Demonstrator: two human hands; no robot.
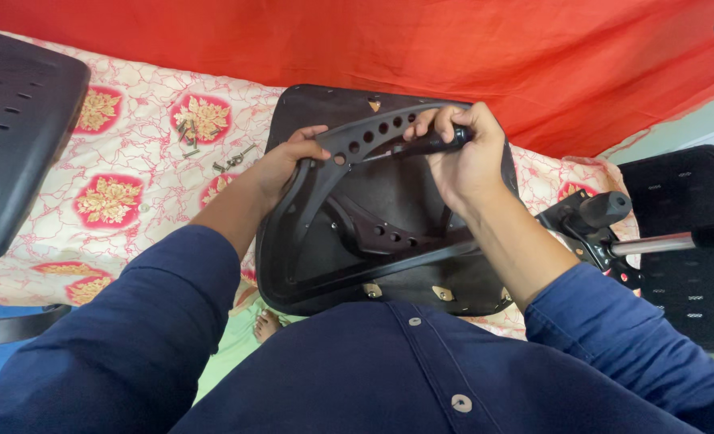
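Note:
A black chair seat pan (389, 201) lies upside down against my lap, resting on a patterned cloth. A black curved armrest bracket with several round holes (365, 137) sits across its top. My left hand (289, 161) grips the bracket at its left bend. My right hand (465, 153) is closed around the dark handle of a screwdriver (429, 145), whose shaft points left toward a hole in the bracket.
Loose screws and bolts (212, 149) lie on the floral cloth (116, 201) to the left. A black perforated chair back (12, 137) lies at far left. A chair mechanism with a metal gas-lift rod (622, 233) and a mesh panel (686, 241) sit at right. Red fabric (453, 56) hangs behind.

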